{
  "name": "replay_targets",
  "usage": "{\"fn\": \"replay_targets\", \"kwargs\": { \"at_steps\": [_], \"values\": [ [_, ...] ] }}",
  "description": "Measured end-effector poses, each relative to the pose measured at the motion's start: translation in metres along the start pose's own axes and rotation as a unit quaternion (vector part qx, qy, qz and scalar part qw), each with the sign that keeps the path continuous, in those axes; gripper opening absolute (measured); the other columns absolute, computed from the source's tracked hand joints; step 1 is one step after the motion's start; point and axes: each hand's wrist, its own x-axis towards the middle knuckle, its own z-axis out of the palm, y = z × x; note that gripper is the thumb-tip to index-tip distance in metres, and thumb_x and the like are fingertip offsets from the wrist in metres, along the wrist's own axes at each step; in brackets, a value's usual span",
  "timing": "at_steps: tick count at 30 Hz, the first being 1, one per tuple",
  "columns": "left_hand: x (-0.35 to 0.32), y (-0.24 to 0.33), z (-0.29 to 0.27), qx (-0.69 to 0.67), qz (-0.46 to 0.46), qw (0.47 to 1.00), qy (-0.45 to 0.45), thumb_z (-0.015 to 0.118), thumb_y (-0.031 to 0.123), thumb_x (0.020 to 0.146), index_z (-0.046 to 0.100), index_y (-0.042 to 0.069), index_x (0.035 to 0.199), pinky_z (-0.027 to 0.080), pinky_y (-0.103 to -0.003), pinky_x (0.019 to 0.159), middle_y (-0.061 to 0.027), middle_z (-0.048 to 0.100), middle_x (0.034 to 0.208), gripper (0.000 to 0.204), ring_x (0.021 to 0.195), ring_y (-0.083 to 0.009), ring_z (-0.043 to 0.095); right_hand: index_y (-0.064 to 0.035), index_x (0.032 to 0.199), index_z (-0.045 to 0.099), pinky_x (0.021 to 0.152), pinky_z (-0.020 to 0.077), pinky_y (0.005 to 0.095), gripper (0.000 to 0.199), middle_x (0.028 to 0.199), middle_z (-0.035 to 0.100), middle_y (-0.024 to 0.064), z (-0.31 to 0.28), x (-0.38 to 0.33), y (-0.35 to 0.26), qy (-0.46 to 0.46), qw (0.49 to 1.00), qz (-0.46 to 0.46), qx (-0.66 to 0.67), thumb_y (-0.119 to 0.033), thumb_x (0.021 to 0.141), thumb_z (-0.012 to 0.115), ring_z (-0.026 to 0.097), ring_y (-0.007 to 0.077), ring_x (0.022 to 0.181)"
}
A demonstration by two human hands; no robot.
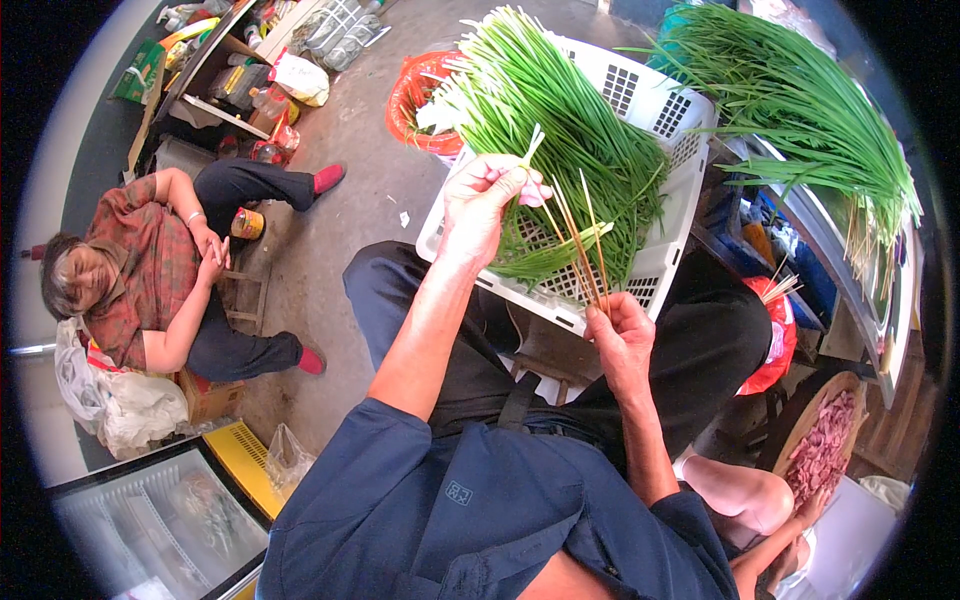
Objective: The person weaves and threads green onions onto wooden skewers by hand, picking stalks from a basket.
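Both hands, left (pixel 480 200) and right (pixel 620 335), pinch thin pale bamboo skewers (pixel 580 250).

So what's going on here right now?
A person in a dark blue shirt is threading green chive stalks onto thin bamboo skewers. The right hand holds the skewer bundle at its base, while the left hand pinches a pale stalk end at the tips. A white slatted plastic crate of long green chives rests on the lap. Another person sits nearby.
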Motion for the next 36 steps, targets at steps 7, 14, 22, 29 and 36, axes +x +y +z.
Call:
{"fn": "replay_targets", "kwargs": {
  "at_steps": [7, 14, 22, 29, 36],
  "values": [
    [-0.001, 0.01, -0.003, -0.008, -0.029, 1.0, -0.004, 0.059, 0.006, 0.089, 0.059, -0.003, 0.094, 0.052, -0.031, 0.073, -0.0146, 0.064, 0.089, 0.01, 0.078, -0.0228, 0.065, -0.0014, 0.086, 0.056, 0.055, 0.0435, 0.0206, 0.008, 0.069, 0.057, -0.0016, -0.001, -0.001, -0.001, 0.004, 1.0, 0.001, 0.006, -0.005, 0.088, 0.062, 0.052, 0.0047, 0.06],
    [-0.001, 0.013, -0.005, -0.012, -0.111, 0.993, 0.029, 0.064, 0.006, 0.086, 0.064, -0.003, 0.096, 0.052, -0.031, 0.076, -0.0125, 0.066, 0.094, 0.014, 0.086, -0.0211, 0.065, -0.001, 0.086, 0.057, 0.055, 0.0439, 0.0207, 0.007, 0.07, 0.058, -0.0015, -0.003, -0.005, 0.001, 0.016, 1.0, 0.003, 0.004, -0.005, 0.087, 0.063, 0.053, 0.0049, 0.059],
    [-0.002, 0.001, -0.011, 0.01, -0.126, 0.992, -0.004, 0.064, 0.004, 0.084, 0.067, -0.002, 0.096, 0.049, -0.033, 0.085, -0.0118, 0.064, 0.107, 0.014, 0.098, -0.0192, 0.06, -0.001, 0.084, 0.057, 0.054, 0.0432, 0.0203, 0.008, 0.069, 0.058, -0.0016, -0.007, -0.006, 0.001, 0.01, 1.0, 0.019, -0.013, -0.006, 0.087, 0.064, 0.052, 0.0048, 0.059],
    [-0.022, -0.014, 0.006, 0.101, -0.147, 0.981, -0.075, 0.069, 0.002, 0.079, 0.069, 0.001, 0.087, 0.044, -0.03, 0.089, -0.0078, 0.064, 0.104, 0.008, 0.097, -0.0158, 0.059, -0.0013, 0.082, 0.056, 0.053, 0.0419, 0.02, 0.009, 0.068, 0.056, -0.0019, -0.003, 0.0, -0.008, 0.006, 1.0, 0.012, -0.012, -0.005, 0.087, 0.062, 0.051, 0.0051, 0.058],
    [0.001, -0.011, -0.001, 0.167, -0.109, 0.979, 0.033, 0.069, 0.009, 0.082, 0.066, 0.003, 0.086, 0.049, -0.026, 0.069, -0.003, 0.067, 0.088, 0.008, 0.075, -0.0118, 0.06, -0.0016, 0.084, 0.054, 0.054, 0.0422, 0.0195, 0.009, 0.069, 0.056, -0.0007, -0.004, 0.004, -0.002, 0.025, 0.999, -0.003, 0.036, -0.006, 0.089, 0.061, 0.053, 0.0056, 0.059]
  ]
}}
